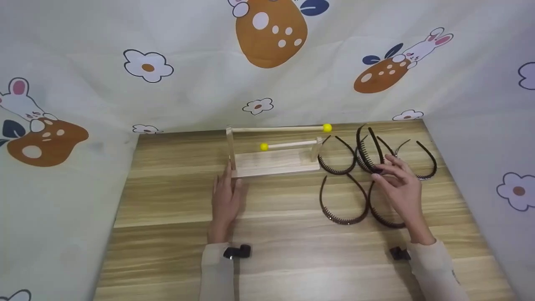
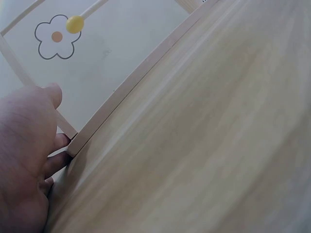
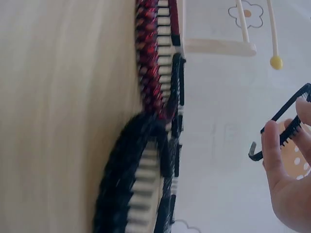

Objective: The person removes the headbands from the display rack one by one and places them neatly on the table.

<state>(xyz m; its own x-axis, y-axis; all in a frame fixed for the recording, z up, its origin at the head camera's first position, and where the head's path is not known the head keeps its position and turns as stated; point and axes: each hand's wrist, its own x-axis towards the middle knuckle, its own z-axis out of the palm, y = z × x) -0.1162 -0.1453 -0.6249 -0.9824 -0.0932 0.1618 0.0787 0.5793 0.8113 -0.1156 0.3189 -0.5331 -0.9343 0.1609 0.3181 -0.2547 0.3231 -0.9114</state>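
Note:
My right hand (image 1: 399,188) pinches a dark toothed headband (image 1: 377,146) between thumb and fingertips, raised over the other headbands. In the right wrist view the held headband (image 3: 286,107) tilts up away from the tabletop. My left hand (image 1: 225,200) rests at the left end of a pale wooden stand (image 1: 276,170), its fingers fairly straight against the end and the thumb apart. The stand has two posts and two horizontal rods, each tipped with a yellow ball (image 1: 327,128). No headband hangs on the rods.
Several dark headbands lie on the wood-grain table (image 1: 167,234) at the right, among them a front headband (image 1: 345,220) with shiny dots and a far-right headband (image 1: 434,161). A patterned cloth (image 1: 200,96) encloses the table's back and sides.

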